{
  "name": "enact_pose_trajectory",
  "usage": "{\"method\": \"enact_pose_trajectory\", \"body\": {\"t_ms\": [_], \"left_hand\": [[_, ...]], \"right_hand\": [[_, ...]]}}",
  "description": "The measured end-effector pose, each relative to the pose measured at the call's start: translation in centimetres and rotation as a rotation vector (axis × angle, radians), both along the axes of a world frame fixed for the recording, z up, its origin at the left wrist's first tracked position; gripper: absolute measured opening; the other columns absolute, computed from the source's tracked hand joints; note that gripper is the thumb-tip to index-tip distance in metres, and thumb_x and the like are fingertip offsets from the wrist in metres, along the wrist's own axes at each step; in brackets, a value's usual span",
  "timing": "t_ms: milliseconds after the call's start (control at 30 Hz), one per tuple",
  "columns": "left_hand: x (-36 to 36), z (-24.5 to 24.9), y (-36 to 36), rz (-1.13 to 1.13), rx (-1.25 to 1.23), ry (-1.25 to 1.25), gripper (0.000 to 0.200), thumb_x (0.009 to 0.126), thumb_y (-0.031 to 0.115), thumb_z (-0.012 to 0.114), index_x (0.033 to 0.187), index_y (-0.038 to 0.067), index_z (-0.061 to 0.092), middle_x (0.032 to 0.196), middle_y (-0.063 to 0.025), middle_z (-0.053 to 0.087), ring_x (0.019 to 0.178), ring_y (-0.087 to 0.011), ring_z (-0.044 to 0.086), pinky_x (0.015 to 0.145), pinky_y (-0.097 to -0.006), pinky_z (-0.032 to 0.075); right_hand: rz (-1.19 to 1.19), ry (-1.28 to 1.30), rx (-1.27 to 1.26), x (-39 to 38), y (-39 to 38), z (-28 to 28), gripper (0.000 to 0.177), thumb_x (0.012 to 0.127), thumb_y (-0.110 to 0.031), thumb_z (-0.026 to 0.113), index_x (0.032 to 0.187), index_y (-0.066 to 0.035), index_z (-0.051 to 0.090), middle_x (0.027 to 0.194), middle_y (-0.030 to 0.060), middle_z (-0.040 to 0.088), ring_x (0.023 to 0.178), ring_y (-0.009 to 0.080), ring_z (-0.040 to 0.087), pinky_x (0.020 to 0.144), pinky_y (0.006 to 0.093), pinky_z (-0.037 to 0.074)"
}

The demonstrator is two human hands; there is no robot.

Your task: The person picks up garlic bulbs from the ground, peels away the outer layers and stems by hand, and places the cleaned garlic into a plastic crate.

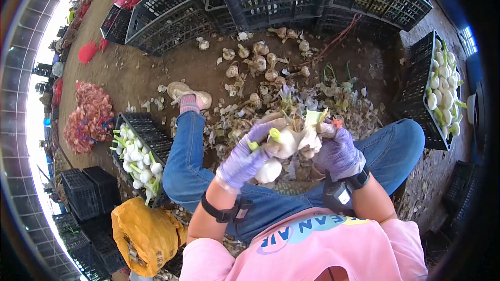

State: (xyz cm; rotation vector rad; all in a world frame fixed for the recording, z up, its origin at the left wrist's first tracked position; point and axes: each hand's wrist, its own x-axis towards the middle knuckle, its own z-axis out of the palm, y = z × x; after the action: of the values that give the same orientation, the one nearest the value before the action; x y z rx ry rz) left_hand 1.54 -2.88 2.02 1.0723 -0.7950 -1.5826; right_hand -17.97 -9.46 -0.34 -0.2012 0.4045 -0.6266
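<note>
My left hand (244, 155), in a thin purple glove, is closed around white garlic bulbs with cut green stems. One garlic bulb (284, 144) shows at its fingertips, and a smooth peeled bulb (269, 170) shows just below. My right hand (339, 152), gloved the same way, is closed at a garlic bulb with loose papery skin (311, 142), right beside the left hand's bulbs. A reddish spot shows at the right fingertips. Both hands are close together above my lap; part of the fingers is hidden.
Unpeeled garlic bulbs (259, 63) and peeled skins (333, 96) litter the ground ahead. A crate of white bulbs (139, 158) stands left, another crate (421, 67) right. Black crates (276, 2) line the front. A yellow sack (151, 234) and a red net bag (88, 117) lie left.
</note>
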Motion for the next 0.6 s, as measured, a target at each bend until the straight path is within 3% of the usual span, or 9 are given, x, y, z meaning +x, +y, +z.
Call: {"method": "enact_pose_trajectory", "body": {"t_ms": [33,67,133,200,267,400,467,533,600], "left_hand": [[-0.3,-0.1,-0.3,0.098,-0.16,-0.249,0.041,0.077,0.021,0.07,0.113,0.007,0.057,0.111,-0.0082,0.056,0.1,-0.0208,0.055,0.086,-0.0316,0.047],[-0.3,-0.5,-0.3,0.097,-0.159,-0.247,0.041,0.077,0.021,0.07,0.113,0.007,0.057,0.111,-0.0082,0.056,0.1,-0.0208,0.055,0.086,-0.0316,0.047],[-0.2,-1.4,-0.1,0.143,-0.148,-0.707,0.031,0.075,0.008,0.069,0.105,0.005,0.062,0.109,-0.0097,0.056,0.098,-0.0214,0.056,0.085,-0.0308,0.047],[-0.2,-1.3,-0.3,0.16,-0.107,-0.644,0.03,0.073,0.001,0.069,0.103,0.007,0.063,0.108,-0.0101,0.057,0.097,-0.0216,0.057,0.083,-0.0309,0.047],[0.4,-1.5,-0.4,0.157,-0.317,-0.608,0.028,0.074,0.002,0.069,0.101,0.006,0.064,0.104,-0.0104,0.059,0.095,-0.0218,0.058,0.082,-0.0324,0.048],[1.9,-1.8,-0.3,0.091,-0.562,-0.263,0.027,0.073,-0.003,0.067,0.098,0.005,0.064,0.101,-0.0134,0.062,0.1,-0.0231,0.059,0.084,-0.0343,0.048],[1.7,-1.4,0.2,0.057,-0.53,-0.237,0.026,0.073,0.004,0.071,0.098,0.005,0.063,0.102,-0.0142,0.063,0.1,-0.0248,0.06,0.082,-0.0363,0.051],[0.2,0.0,0.6,0.433,-0.093,0.33,0.039,0.073,0.014,0.074,0.106,0.004,0.058,0.104,-0.0136,0.062,0.094,-0.025,0.062,0.077,-0.0363,0.055],[0.7,-1.3,0.2,0.439,-0.024,0.384,0.062,0.075,0.028,0.073,0.125,0.005,0.045,0.111,-0.0155,0.058,0.091,-0.0249,0.063,0.069,-0.0335,0.058]], "right_hand": [[-0.031,0.037,0.024,0.2,0.3,0.1,0.037,0.084,-0.019,0.055,0.115,0.002,0.05,0.107,0.0135,0.059,0.095,0.0238,0.06,0.084,0.0378,0.049],[-0.032,0.038,0.025,0.4,0.3,0.5,0.037,0.084,-0.019,0.055,0.115,0.002,0.05,0.107,0.0135,0.059,0.095,0.0238,0.06,0.084,0.0378,0.049],[-0.082,0.164,-0.09,0.8,0.3,1.7,0.035,0.086,-0.017,0.054,0.115,0.002,0.05,0.104,0.0131,0.06,0.094,0.023,0.06,0.083,0.0348,0.049],[-0.056,0.168,-0.091,0.5,-0.1,1.5,0.031,0.087,-0.016,0.053,0.112,0.002,0.051,0.104,0.0129,0.059,0.094,0.0231,0.06,0.083,0.0379,0.05],[-0.087,0.256,-0.111,0.0,-0.8,1.6,0.037,0.087,-0.025,0.055,0.111,0.003,0.05,0.105,0.0165,0.058,0.101,0.0272,0.057,0.089,0.0388,0.048],[-0.34,0.282,-0.159,-0.9,-3.1,-0.1,0.026,0.089,-0.016,0.052,0.107,0.003,0.051,0.099,0.0138,0.058,0.094,0.0266,0.059,0.086,0.0424,0.05],[-0.384,0.253,-0.193,-1.2,-3.6,0.3,0.027,0.088,-0.015,0.054,0.11,0.0,0.05,0.103,0.0128,0.057,0.099,0.0263,0.057,0.088,0.0418,0.049],[-0.7,0.384,-0.447,-0.7,-3.2,3.3,0.03,0.088,-0.015,0.056,0.113,-0.002,0.049,0.107,0.0125,0.056,0.101,0.0264,0.056,0.09,0.042,0.048],[-0.993,0.273,-0.621,-1.1,-2.2,3.2,0.035,0.086,-0.015,0.058,0.117,-0.002,0.048,0.116,0.0141,0.053,0.106,0.028,0.054,0.093,0.0449,0.045]]}}
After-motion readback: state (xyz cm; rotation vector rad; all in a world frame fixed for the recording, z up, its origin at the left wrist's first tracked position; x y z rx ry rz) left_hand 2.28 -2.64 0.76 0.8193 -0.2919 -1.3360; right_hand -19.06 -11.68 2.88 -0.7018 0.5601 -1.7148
